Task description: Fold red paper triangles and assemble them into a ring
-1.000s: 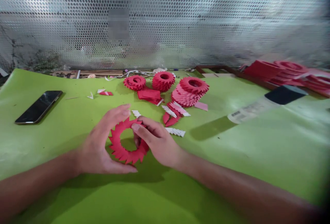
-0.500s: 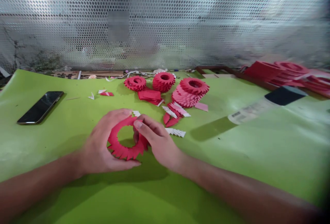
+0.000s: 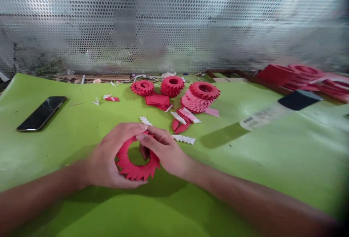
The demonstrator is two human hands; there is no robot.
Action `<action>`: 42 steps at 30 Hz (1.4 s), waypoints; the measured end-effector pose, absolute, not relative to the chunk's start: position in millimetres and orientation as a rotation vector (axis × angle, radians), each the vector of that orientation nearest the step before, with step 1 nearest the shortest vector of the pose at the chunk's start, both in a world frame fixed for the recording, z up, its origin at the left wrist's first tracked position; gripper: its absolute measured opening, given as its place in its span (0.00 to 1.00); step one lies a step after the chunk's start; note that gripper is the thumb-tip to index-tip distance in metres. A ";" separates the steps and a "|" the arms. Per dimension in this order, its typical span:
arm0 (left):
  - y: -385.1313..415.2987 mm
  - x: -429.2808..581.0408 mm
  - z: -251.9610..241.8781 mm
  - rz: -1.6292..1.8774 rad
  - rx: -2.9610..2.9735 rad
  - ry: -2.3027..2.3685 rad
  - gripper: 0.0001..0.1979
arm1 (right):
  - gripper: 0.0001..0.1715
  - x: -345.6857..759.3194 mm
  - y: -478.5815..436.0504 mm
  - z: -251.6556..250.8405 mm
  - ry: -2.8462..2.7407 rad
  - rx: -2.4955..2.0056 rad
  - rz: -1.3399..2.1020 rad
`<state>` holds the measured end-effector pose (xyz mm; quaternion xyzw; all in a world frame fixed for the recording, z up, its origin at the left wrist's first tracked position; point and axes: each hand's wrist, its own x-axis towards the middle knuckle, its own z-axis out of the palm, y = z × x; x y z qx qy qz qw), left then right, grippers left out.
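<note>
A red folded-paper ring (image 3: 136, 171) with a toothed outer edge is held above the green tabletop. My left hand (image 3: 106, 157) curves around its left side, fingers over the top and thumb below. At the ring's upper right, my right hand (image 3: 169, 151) pinches the paper, thumb on the near face and some fingers through or behind the opening. Just beyond the hands lie white folded paper strips, one (image 3: 145, 121) behind the ring and another (image 3: 184, 139) to its right. Red and pink folded pieces (image 3: 180, 122) rest a little farther back.
Finished-looking red rings (image 3: 172, 86) and a red-topped pink stack (image 3: 196, 100) stand at the back, near red paper pieces (image 3: 157, 101). A phone (image 3: 42, 114) lies left. On the right lies a clear bottle with a dark cap (image 3: 298, 100). A perforated metal screen (image 3: 174, 26) rises behind.
The ring has come slightly lower and nearer. My right hand has shifted along its rim toward the top, closer to my left fingertips.
</note>
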<state>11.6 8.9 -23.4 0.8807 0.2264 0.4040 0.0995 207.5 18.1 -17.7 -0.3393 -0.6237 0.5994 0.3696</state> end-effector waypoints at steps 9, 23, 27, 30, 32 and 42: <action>13.6 5.2 -27.0 1.322 2.591 0.767 0.55 | 0.26 214.1 22.8 -17.1 -1.623 -0.925 1.526; 11.1 7.2 -26.8 1.310 2.560 0.678 0.51 | 0.26 208.1 16.9 -18.8 -1.647 -0.907 1.486; 11.2 8.1 -27.8 1.282 2.565 0.714 0.52 | 0.30 201.7 12.7 -21.7 -1.590 -0.991 1.461; 11.5 9.1 -29.4 1.286 2.564 0.703 0.53 | 0.30 198.6 10.0 -22.5 -1.565 -1.029 1.450; 11.5 9.5 -30.6 1.284 2.555 0.692 0.54 | 0.29 199.5 10.0 -20.7 -1.563 -1.033 1.465; 24.2 -1.3 -34.5 1.354 2.369 0.711 0.45 | 0.25 238.1 50.7 -3.3 -1.639 -1.231 1.216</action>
